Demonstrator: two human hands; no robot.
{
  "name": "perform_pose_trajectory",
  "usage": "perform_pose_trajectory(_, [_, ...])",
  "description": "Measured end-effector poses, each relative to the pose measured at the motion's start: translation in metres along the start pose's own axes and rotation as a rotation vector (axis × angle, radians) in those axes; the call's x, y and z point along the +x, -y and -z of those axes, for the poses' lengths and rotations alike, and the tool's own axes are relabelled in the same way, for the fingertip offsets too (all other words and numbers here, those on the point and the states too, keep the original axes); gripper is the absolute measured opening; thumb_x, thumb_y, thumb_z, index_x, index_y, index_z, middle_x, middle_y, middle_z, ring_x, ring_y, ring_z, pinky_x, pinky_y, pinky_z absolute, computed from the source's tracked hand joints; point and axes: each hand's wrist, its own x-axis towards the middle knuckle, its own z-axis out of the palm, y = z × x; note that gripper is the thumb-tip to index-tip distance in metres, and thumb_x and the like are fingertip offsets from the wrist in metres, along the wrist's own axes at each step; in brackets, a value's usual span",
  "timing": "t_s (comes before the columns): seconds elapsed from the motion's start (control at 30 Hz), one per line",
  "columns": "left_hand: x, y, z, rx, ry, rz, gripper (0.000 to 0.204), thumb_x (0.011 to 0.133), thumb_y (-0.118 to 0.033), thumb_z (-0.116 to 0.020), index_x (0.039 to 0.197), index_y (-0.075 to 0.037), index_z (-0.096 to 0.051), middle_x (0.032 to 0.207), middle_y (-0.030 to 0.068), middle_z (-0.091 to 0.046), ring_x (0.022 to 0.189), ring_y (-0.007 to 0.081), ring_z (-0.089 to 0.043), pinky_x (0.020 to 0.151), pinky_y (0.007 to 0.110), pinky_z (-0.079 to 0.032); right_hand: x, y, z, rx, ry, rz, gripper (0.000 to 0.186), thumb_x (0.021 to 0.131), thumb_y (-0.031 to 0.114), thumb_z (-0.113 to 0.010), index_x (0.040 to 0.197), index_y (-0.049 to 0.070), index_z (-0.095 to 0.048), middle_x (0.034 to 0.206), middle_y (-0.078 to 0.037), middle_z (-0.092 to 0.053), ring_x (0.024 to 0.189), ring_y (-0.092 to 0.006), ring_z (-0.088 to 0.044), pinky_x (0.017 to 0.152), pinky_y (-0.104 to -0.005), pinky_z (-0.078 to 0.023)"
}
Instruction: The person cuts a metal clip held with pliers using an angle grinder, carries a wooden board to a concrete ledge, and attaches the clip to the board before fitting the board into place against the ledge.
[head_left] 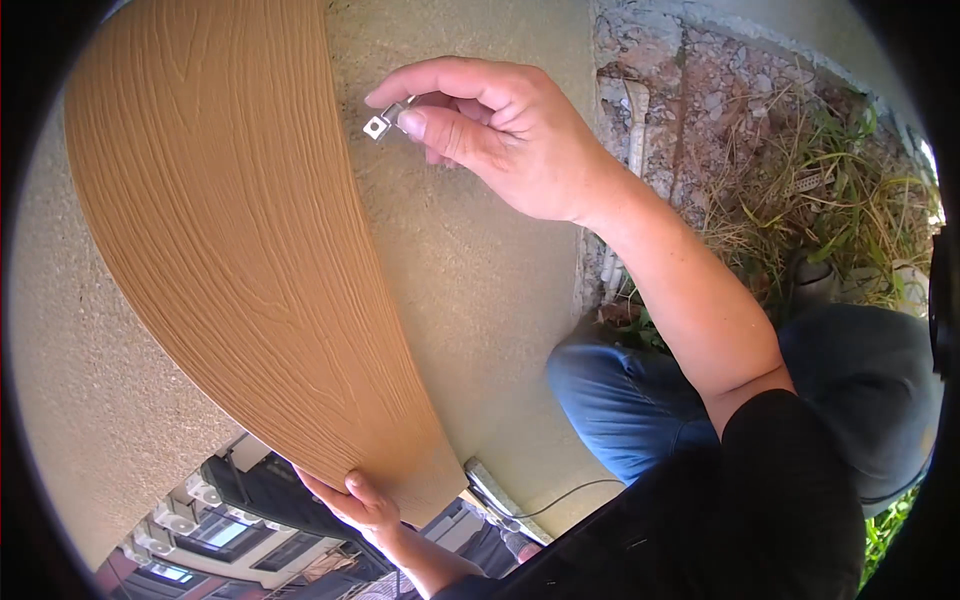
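A long wood-grained tan board [230, 220] runs from the upper left down to the lower middle, against a concrete surface [470, 270]. My left hand [355, 505] is closed on the board's lower edge, thumb over its face. My right hand [490, 130] is raised just right of the board's upper part, thumb and fingers pinched on a small metal clip [376, 127] with a hole in it. Some of the fingers behind the clip are hidden.
Rough rubble with weeds [800, 200] and a white pipe [635, 130] lie at right, beside my bent jeans-clad knees [620, 400]. A cable [570, 490] and a tool [520, 545] are low in view. Buildings [225, 530] show at bottom left.
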Motion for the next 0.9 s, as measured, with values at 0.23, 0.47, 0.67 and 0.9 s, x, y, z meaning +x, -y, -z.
perform_pose_trajectory(0.23, [-0.004,0.0,-0.001,-0.084,-0.073,-0.013,0.093,0.107,-0.061,-0.053,0.167,0.003,-0.021,0.158,0.0225,-0.041,0.138,0.0314,-0.046,0.115,0.047,-0.039,0.005,-0.012,-0.007,-0.188,-0.055,0.056,0.033,0.097,0.017,-0.073,0.121,-0.004,-0.063,0.097,-0.017,-0.077,0.087,-0.0321,-0.075,0.077,-0.0422,-0.058])
perform_pose_trajectory(0.47, [-0.009,0.019,0.005,-0.073,-0.102,-0.011,0.093,0.107,-0.06,-0.054,0.167,0.002,-0.021,0.161,0.0239,-0.039,0.139,0.0319,-0.045,0.114,0.048,-0.039,0.001,-0.007,-0.017,-0.106,-0.116,-0.07,0.018,0.097,0.009,-0.067,0.108,-0.002,-0.074,0.096,-0.018,-0.078,0.086,-0.0329,-0.078,0.084,-0.0425,-0.063])
perform_pose_trajectory(0.67, [-0.008,0.016,0.006,0.031,-0.113,-0.049,0.089,0.109,-0.059,-0.05,0.168,0.001,-0.021,0.163,0.0236,-0.037,0.14,0.0317,-0.045,0.112,0.048,-0.04,-0.002,-0.006,-0.033,-0.139,-0.169,-0.024,0.02,0.097,0.012,-0.069,0.11,-0.002,-0.075,0.096,-0.023,-0.077,0.084,-0.0341,-0.079,0.081,-0.0427,-0.064])
perform_pose_trajectory(0.9, [-0.015,0.039,0.023,0.046,-0.073,-0.045,0.09,0.109,-0.056,-0.05,0.169,0.002,-0.016,0.17,0.023,-0.028,0.149,0.0324,-0.038,0.12,0.05,-0.034,-0.003,-0.003,-0.047,-0.048,-0.221,-0.093,0.008,0.087,0.006,-0.071,0.082,-0.001,-0.071,0.075,-0.025,-0.072,0.074,-0.0401,-0.075,0.072,-0.0473,-0.062])
